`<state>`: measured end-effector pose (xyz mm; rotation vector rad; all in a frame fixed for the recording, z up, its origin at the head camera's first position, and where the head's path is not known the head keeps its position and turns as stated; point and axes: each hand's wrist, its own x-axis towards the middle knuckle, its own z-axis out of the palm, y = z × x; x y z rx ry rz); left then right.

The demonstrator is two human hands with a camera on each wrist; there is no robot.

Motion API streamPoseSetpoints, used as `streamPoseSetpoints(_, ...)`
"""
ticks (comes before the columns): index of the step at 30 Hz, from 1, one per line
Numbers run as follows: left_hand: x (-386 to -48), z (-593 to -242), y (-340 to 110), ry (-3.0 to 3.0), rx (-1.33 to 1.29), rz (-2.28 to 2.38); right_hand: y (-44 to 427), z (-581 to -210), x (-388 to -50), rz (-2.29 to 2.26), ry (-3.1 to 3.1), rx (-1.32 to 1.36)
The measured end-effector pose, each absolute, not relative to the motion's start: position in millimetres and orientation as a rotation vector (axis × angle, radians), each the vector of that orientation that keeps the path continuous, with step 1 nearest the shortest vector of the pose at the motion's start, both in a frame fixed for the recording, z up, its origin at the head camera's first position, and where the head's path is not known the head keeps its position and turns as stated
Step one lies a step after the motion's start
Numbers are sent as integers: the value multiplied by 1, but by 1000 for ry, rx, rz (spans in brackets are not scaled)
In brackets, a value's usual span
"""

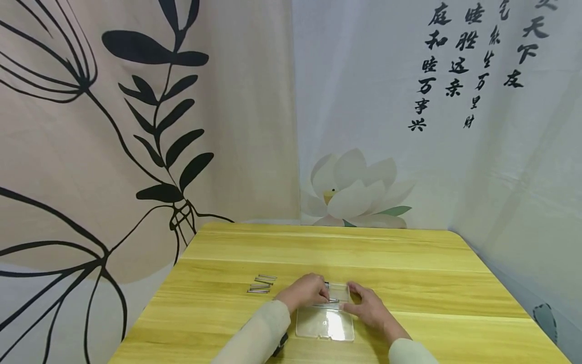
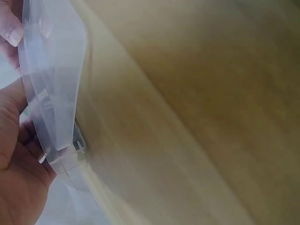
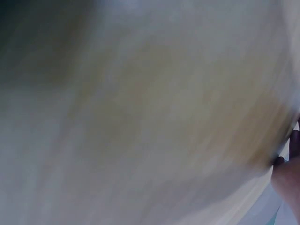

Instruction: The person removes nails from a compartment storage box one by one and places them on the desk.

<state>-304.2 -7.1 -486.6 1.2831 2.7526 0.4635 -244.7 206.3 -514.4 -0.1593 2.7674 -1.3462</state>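
The clear plastic box lies open on the counter, between the fingers of both hands, its lid flat on the near side. The right hand grips its right edge, thumb nearer and fingers farther. The left hand bends its fingers down over the left side; whether they pinch anything cannot be told. Thin metal nails lie inside, just right of those fingertips; loose nails lie left of that hand. Beyond the fingers, upper right, black writing on the curtain includes 庭和睦万事兴, 睦胜远亲 and 天下友.
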Motion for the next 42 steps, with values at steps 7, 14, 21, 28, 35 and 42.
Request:
streamPoseSetpoints(7, -305, -491, -8, 2741, 1272, 470, 206, -512, -242, -1332, 2784, -168)
streamPoseSetpoints(14, -307, -484, -8, 2692, 1310, 415, 205, -512, -242, -1345, 2789, -178)
streamPoseSetpoints(21, -306, -479, -8, 2691, 1320, 372, 205, -511, -241, -1363, 2783, -160)
streamPoseSetpoints(28, -306, -481, -7, 2707, 1363, 345, 205, -512, -241, -1386, 2755, -159)
streamPoseSetpoints(35, -308, -485, -8, 2710, 1377, 363, 205, -515, -242, -1377, 2755, -168)
streamPoseSetpoints(42, -309, -481, -11, 2699, 1415, 354, 204, -515, -242, -1391, 2758, -179)
